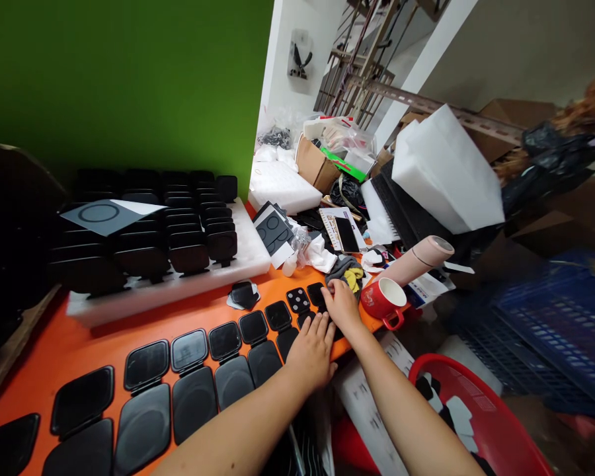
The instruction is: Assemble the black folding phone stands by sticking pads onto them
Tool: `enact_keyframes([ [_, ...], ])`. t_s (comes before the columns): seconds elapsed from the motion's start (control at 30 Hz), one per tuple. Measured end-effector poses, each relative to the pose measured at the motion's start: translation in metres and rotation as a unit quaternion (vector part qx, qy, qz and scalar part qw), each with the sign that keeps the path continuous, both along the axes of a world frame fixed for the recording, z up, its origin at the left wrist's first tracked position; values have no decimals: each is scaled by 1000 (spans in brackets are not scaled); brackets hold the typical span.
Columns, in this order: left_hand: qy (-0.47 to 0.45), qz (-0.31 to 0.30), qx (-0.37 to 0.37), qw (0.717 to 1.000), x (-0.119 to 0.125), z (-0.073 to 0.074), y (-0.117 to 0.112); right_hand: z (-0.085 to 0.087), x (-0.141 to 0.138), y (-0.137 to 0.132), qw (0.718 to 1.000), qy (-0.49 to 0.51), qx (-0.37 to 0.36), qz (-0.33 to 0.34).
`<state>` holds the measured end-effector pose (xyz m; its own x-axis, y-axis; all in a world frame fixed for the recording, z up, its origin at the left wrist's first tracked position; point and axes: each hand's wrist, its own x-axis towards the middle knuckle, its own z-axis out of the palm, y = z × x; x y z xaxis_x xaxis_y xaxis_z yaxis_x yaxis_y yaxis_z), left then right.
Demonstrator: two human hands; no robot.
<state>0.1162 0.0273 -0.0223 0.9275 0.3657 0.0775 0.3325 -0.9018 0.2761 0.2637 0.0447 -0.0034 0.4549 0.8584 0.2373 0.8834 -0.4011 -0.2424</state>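
Note:
A row of black hinged cases (193,403) lies unfolded along the orange table. My left hand (310,354) rests palm down near the row's right end, its fingers stretched over the lower half of a case. Just beyond it my right hand (343,307) is closed, with bent fingers at the upper panel (316,294) of the last case; whatever is between its fingertips is hidden. Beside that panel, another panel (298,301) carries several pale round dots. A grey and yellow glove (350,272) lies right behind my right hand.
A red mug (384,301) and a pink bottle (419,259) stand close on the right. White foam (248,244) holds rows of upright black cases at the back left. A phone (346,235) lies on a notebook. Below the table edge sits a red basket (496,403).

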Motion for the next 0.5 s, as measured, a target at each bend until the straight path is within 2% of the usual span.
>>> enact_keyframes([
  [0.1, 3, -3, 0, 1000, 0, 0, 0, -4, 3, -12, 993, 27, 19, 111],
  [0.2, 9, -11, -4, 1000, 0, 0, 1, -11, 2, -22, 979, 31, -42, 199],
  [0.33, 11, -17, -9, 1000, 1, -2, 1, -9, -5, -22, 974, 20, -132, 183],
  [0.5, 4, -17, -7, 1000, 0, 0, 0, 7, -8, -13, 968, -4, -202, 149],
])
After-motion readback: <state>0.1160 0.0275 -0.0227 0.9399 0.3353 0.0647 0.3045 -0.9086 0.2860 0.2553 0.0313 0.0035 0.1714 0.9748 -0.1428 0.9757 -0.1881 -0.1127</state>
